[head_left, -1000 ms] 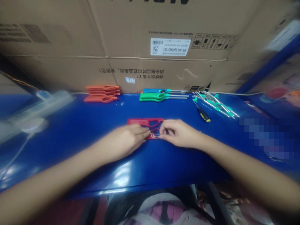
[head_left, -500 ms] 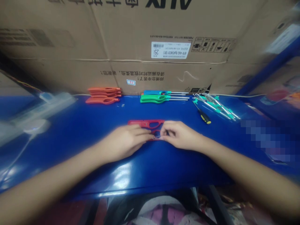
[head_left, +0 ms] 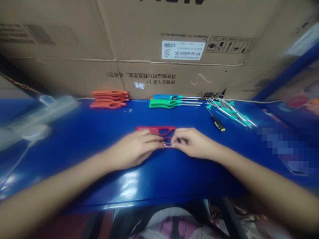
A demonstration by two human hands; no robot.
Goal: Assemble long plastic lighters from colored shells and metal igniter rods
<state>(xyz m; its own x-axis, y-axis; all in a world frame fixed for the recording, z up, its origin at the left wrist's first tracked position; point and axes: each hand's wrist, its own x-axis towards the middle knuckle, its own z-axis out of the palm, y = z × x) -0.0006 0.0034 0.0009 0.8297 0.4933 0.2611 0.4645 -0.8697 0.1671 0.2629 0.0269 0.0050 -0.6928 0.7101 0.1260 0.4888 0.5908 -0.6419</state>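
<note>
Two red plastic lighter casing halves lie on the blue table in front of me. The farther red casing half (head_left: 159,130) shows its looped trigger opening; the nearer red casing half (head_left: 167,139) is mostly covered by my fingers. My left hand (head_left: 136,147) comes in from the left, its fingertips pinched together over the nearer half. From the right, my right hand (head_left: 191,142) has its thumb and index finger closed at the same half's right end. A thin, pale wire-like piece (head_left: 167,144) spans the gap between both sets of fingertips.
Orange casings (head_left: 109,99) are stacked at the back left. Green and blue lighters (head_left: 164,103) with metal tubes lie at the back middle. Metal rods with teal parts (head_left: 231,114) and a black-yellow screwdriver (head_left: 218,123) are to the right. A cardboard box (head_left: 139,43) stands behind.
Both hands stay almost in place over the nearer red half. The fingertips shift only slightly around the thin piece, and the camera view moves a little.
</note>
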